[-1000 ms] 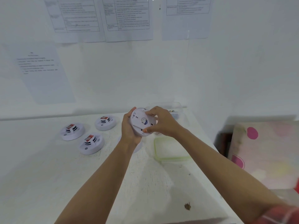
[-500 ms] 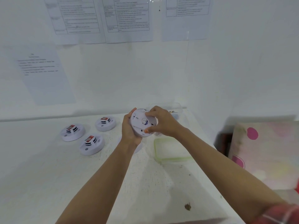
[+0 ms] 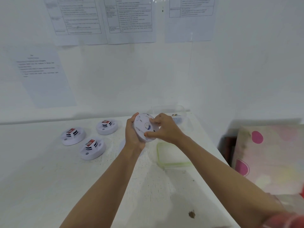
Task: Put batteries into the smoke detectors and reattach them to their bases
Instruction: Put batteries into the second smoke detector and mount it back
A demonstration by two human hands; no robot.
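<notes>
I hold a round white smoke detector [image 3: 143, 127] above the white table [image 3: 49, 178], its back side tilted toward me. My left hand [image 3: 132, 137] cups it from the left and below. My right hand [image 3: 166, 128] grips its right rim with thumb and fingers. Three other white smoke detectors with red labels stand on the table to the left: one at the far left [image 3: 73, 135], one at the back [image 3: 107, 127] and one nearer to me [image 3: 92, 148]. A clear plastic box [image 3: 178, 112] with batteries [image 3: 174, 115] sits behind my hands.
A green-rimmed clear lid [image 3: 172, 156] lies on the table under my right wrist. A small dark speck [image 3: 191, 214] is near the table's front right. Printed sheets [image 3: 130, 18] hang on the wall. A pink dotted cushion [image 3: 269, 158] stands right of the table.
My hands and the detector have stayed in nearly the same place; my right fingers have shifted slightly on the rim.
</notes>
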